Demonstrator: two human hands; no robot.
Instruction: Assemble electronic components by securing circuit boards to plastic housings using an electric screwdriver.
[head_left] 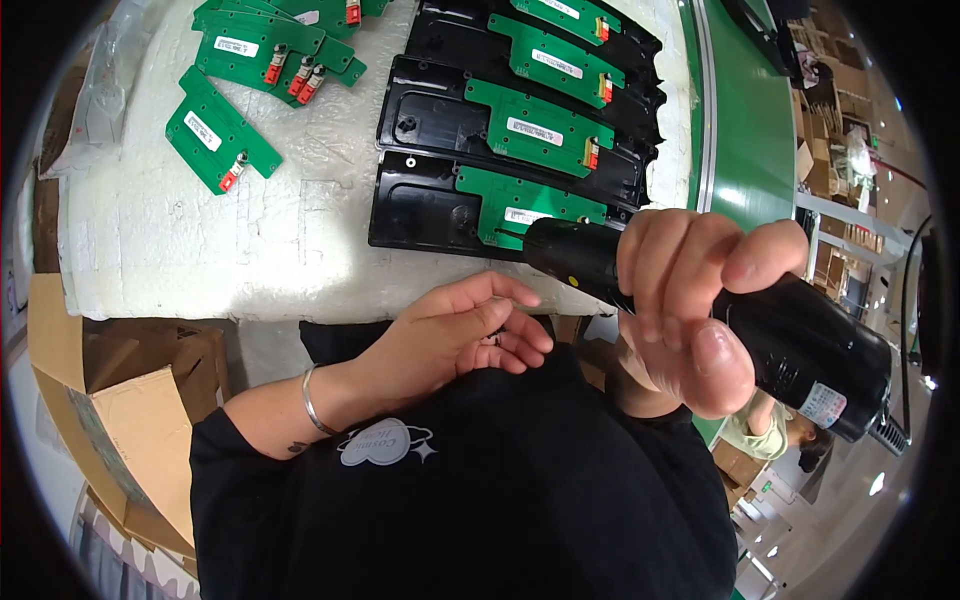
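Note:
My right hand (pixel 700 300) is wrapped round a black electric screwdriver (pixel 815 345), its nose pointing left over the nearest circuit board and its cord leaving the rear end. That green board (pixel 520 208) lies on the nearest black plastic housing (pixel 425 208); the screwdriver's nose hides part of it, and I cannot tell whether they touch. My left hand (pixel 465 330) is cupped in front of my chest by the table's near edge, fingers curled. In it are tiny dark pieces (pixel 493 338) that look like screws, partly hidden by the fingers.
More black housings (pixel 430 105) with green boards stand in a row beyond. Loose green circuit boards (pixel 225 130) with red-and-white connectors lie at the far left of the white foam-topped table (pixel 200 260). A green surface (pixel 745 120) runs along the right; cardboard boxes (pixel 130 400) stand at lower left.

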